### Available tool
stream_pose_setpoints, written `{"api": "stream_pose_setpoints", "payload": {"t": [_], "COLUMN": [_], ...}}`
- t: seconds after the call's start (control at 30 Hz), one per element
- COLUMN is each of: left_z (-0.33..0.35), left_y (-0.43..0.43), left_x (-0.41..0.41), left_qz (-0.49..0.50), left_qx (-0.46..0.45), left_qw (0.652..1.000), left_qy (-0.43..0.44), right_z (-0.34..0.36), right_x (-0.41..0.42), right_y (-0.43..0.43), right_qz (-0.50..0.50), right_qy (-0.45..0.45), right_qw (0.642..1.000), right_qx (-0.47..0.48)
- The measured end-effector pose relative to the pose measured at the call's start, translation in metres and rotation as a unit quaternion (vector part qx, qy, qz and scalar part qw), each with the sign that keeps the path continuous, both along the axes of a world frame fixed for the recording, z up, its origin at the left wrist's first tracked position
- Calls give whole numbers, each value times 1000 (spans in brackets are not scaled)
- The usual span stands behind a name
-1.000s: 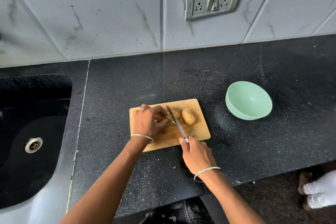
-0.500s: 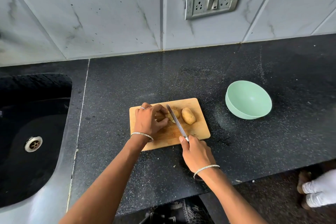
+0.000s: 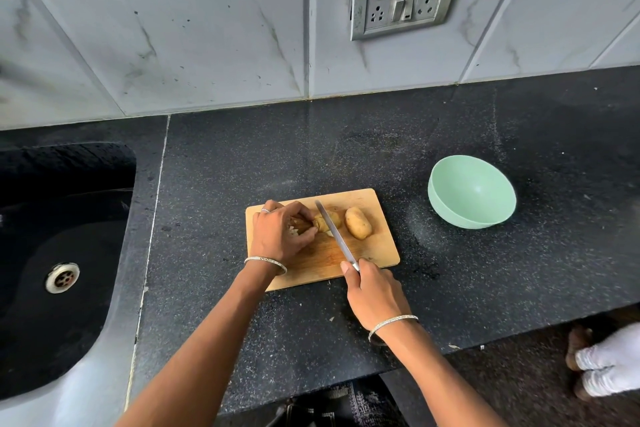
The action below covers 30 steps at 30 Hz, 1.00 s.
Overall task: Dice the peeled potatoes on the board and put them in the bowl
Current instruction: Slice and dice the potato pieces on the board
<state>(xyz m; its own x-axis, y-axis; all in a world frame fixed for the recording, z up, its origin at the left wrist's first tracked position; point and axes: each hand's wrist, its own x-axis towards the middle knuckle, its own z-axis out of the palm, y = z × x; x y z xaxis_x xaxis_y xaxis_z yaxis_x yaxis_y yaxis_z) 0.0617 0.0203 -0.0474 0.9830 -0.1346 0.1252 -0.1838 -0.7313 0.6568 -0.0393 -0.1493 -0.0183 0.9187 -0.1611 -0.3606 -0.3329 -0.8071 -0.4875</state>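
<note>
Head view: left hand grips a potato on the wooden cutting board; right hand clasps the knife, blade across it; mint-green bowl sits well apart.

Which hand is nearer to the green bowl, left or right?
Right. The right hand, gripping the knife, is at the near edge of the board, left of the bowl. The left hand holds a potato farther left.

Whole potato and half-hidden potato lie side by side on wooden board; green bowl apart.
</note>
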Motion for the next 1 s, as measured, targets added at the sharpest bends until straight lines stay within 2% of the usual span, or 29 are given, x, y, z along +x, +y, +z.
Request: {"api": "stream_pose_setpoints", "payload": {"t": [0.27,0.73,1.0], "left_z": [-2,-1,4], "left_y": [0,-2,-3], "left_x": [0,-1,0], "left_qz": [3,-17,-29], "left_qx": [-3,34,33], "left_qw": [1000,999,999], "left_qy": [-2,-22,-19], "right_z": [2,0,4], "right_x": [-4,-7,-9], "right_y": [7,32,36], "right_qz": [12,-3,3], "right_qy": [-20,24,-2], "right_qw": [1000,999,999], "right_qx": [-3,-28,-39]}}
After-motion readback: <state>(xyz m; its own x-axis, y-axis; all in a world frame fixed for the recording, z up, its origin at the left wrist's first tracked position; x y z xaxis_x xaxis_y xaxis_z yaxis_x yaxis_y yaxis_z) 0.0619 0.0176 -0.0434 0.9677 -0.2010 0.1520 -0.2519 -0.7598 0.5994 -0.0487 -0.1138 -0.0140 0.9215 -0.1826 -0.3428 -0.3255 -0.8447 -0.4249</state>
